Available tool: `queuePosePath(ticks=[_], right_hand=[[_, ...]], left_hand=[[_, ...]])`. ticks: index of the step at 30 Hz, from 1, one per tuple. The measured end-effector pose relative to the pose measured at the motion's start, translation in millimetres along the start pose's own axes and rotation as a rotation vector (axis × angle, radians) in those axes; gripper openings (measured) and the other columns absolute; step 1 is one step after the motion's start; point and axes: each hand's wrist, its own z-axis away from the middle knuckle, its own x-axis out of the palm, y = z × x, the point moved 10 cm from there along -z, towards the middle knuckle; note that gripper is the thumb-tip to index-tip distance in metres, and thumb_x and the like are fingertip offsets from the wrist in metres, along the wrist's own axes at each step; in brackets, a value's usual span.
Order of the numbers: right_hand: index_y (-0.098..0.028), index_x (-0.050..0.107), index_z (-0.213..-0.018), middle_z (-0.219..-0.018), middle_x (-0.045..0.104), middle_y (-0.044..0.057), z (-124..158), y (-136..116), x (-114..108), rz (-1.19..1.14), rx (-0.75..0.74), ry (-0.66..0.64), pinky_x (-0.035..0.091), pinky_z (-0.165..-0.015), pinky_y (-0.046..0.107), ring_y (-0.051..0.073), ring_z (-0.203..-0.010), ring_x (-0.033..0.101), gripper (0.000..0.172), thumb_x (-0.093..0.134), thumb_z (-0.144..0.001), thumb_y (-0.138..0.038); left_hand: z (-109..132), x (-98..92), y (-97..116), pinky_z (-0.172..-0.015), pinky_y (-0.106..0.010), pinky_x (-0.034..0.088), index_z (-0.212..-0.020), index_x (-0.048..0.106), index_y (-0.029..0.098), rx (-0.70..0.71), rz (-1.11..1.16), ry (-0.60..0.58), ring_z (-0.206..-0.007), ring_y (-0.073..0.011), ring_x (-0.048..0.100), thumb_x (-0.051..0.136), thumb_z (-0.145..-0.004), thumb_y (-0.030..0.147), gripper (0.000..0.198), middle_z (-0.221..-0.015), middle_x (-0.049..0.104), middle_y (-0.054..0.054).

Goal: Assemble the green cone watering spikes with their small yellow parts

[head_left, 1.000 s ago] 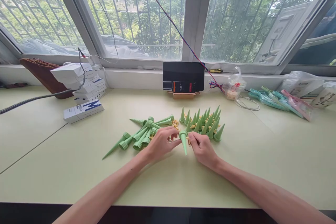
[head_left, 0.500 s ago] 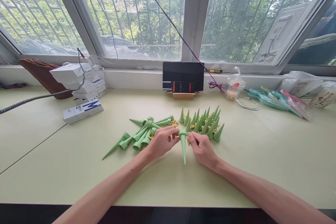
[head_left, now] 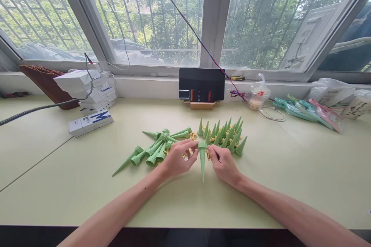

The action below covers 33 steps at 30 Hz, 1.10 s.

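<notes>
Between my hands a green plastic watering spike (head_left: pixel 203 164) points down toward me, its wide collar at the top. My left hand (head_left: pixel 180 157) pinches the collar from the left with its fingertips. On the other side my right hand (head_left: pixel 224 163) is closed around a small yellow valve piece (head_left: pixel 208 156), held against the spike's side just under the collar. Loose green spikes (head_left: pixel 156 148) lie heaped beyond my left hand, with yellow pieces (head_left: pixel 193 136) partly behind my fingers. Past my right hand, several spikes with yellow pieces (head_left: pixel 228 133) stand point-up in a tight group.
A phone (head_left: pixel 202 95) leans on a small cardboard stand (head_left: pixel 202 105) at the back, before a black panel (head_left: pixel 203 79). White boxes (head_left: pixel 92 123) are at left. A bagged cup (head_left: pixel 257 94) and wrapped teal and pink items (head_left: pixel 307 112) sit at right.
The spike's tip has swung slightly left and down, and my left thumb has drawn back a little from the spike. My right hand keeps its place.
</notes>
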Motion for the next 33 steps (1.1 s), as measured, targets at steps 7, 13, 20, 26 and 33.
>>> queuePosePath(ticks=[7, 13, 20, 26, 33], right_hand=[[-0.021, 0.040, -0.065, -0.056, 0.042, -0.003, 0, -1, 0, 0.008, 0.001, 0.001, 0.030, -0.051, 0.027, 0.012, -0.050, 0.037, 0.042, 0.036, -0.102, -0.040], [-0.021, 0.040, -0.065, -0.056, 0.041, -0.003, 1, 0, 0, 0.003, 0.005, 0.000, 0.030, -0.051, 0.027, 0.012, -0.050, 0.036, 0.042, 0.036, -0.102, -0.040], [-0.021, 0.041, -0.065, -0.055, 0.041, -0.003, 0, 0, -2, 0.004, 0.000, 0.011, 0.030, -0.051, 0.027, 0.012, -0.050, 0.037, 0.044, 0.035, -0.102, -0.043], [-0.021, 0.041, -0.066, -0.056, 0.042, -0.003, 1, 0, -3, 0.005, 0.006, 0.015, 0.030, -0.051, 0.027, 0.012, -0.050, 0.037, 0.042, 0.036, -0.102, -0.041], [-0.021, 0.040, -0.066, -0.057, 0.042, -0.003, 1, 5, -1, -0.002, 0.029, 0.021, 0.031, -0.052, 0.027, 0.012, -0.051, 0.037, 0.042, 0.036, -0.102, -0.041]], left_hand=[[1, -0.6, 4, -0.056, -0.021, 0.054, -0.110, 0.064, 0.016, 0.016, -0.010, -0.014, -0.060, -0.0094, 0.060, 0.057, -0.090, 0.018, 0.022, -0.085, 0.067, -0.004], [2, -2.7, 7, -0.056, -0.021, 0.055, -0.115, 0.063, 0.016, 0.039, -0.043, -0.002, -0.062, -0.0098, 0.063, 0.059, -0.089, 0.018, 0.027, -0.089, 0.069, -0.005], [4, -4.5, 12, -0.054, -0.021, 0.056, -0.122, 0.062, 0.016, 0.095, -0.062, 0.029, -0.059, -0.0091, 0.062, 0.059, -0.088, 0.018, 0.034, -0.092, 0.070, -0.007], [5, -3.1, 12, -0.052, -0.019, 0.056, -0.128, 0.060, 0.017, 0.100, -0.026, 0.024, -0.065, -0.0101, 0.064, 0.060, -0.088, 0.017, 0.040, -0.095, 0.070, -0.008], [-1, -2.2, 8, -0.053, -0.018, 0.058, -0.121, 0.065, 0.015, -0.006, 0.069, 0.005, -0.070, -0.0108, 0.067, 0.062, -0.089, 0.019, 0.032, -0.098, 0.071, -0.008]])
